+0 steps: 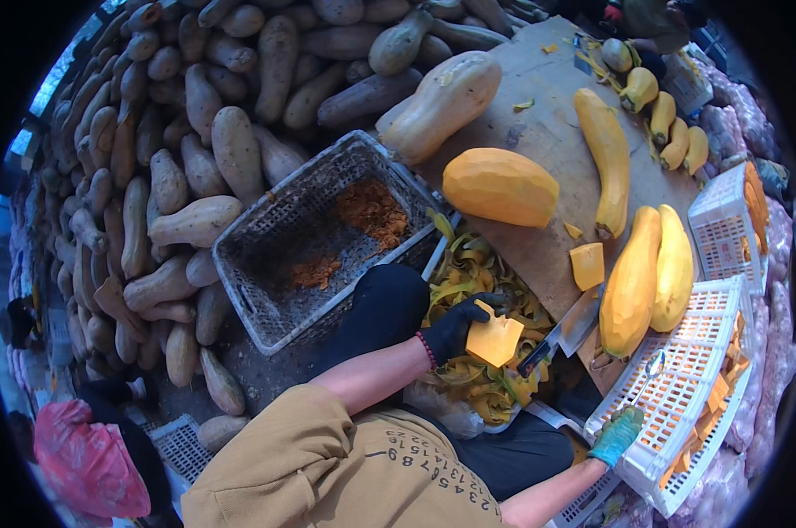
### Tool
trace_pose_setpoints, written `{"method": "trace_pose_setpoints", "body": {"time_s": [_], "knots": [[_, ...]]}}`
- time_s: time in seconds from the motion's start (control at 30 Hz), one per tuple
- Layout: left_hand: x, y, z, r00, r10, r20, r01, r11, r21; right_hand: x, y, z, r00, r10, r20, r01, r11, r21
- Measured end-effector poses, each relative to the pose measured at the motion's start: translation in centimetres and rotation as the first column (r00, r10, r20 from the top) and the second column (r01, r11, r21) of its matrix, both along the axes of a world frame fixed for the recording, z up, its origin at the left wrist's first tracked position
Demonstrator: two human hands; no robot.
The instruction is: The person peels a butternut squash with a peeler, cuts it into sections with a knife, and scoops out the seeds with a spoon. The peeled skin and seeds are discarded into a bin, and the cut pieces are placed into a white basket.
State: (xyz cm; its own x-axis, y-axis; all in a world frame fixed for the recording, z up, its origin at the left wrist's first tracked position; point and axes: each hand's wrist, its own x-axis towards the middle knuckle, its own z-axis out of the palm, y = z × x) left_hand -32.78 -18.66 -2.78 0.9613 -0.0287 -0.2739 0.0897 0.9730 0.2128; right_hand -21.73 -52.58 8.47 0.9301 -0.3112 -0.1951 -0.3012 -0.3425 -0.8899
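My left hand (463, 325), in a dark glove, grips a chunk of peeled orange squash (495, 340) over a crate of peelings (477, 389). My right hand (617, 432), in a teal glove, holds a metal spoon (652, 371), its bowl pointing away from me. That hand is beside a white plastic crate (675, 356) of cut squash pieces (715, 402). Between my hands, a cleaver (573, 327) with a black handle rests at the board's edge. A peeled squash block (587, 266) sits just beyond the blade.
A dark crate (286, 323) with orange pulp (375, 214) stands at my left knee. Peeled squashes (500, 187) and an unpeeled one (447, 102) rest on the board (537, 119). Unpeeled squashes (236, 152) are heaped at left. A person in a pink top (91, 459) is at lower left.
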Motion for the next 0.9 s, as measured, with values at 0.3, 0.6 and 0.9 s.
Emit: {"method": "trace_pose_setpoints", "body": {"time_s": [0.3, 0.6, 0.9], "knots": [[-4.7, -2.0, 3.6, 0.979, 0.2, -0.039, -0.203, 0.941, -0.272, -11.0, 14.0, -0.2, 0.82, 0.566, -0.082, -0.19, 0.404, 0.895], [-6.0, -0.5, 8.5, 0.862, 0.504, 0.061, -0.505, 0.839, 0.204, -7.9, 20.7, -0.7, 0.818, 0.57, -0.075, -0.522, 0.79, 0.321], [-7.4, 3.0, 6.2, 0.977, 0.215, -0.005, -0.204, 0.92, -0.335, -13.4, 21.0, 0.9, 0.813, 0.471, 0.343, -0.581, 0.693, 0.427]]}}
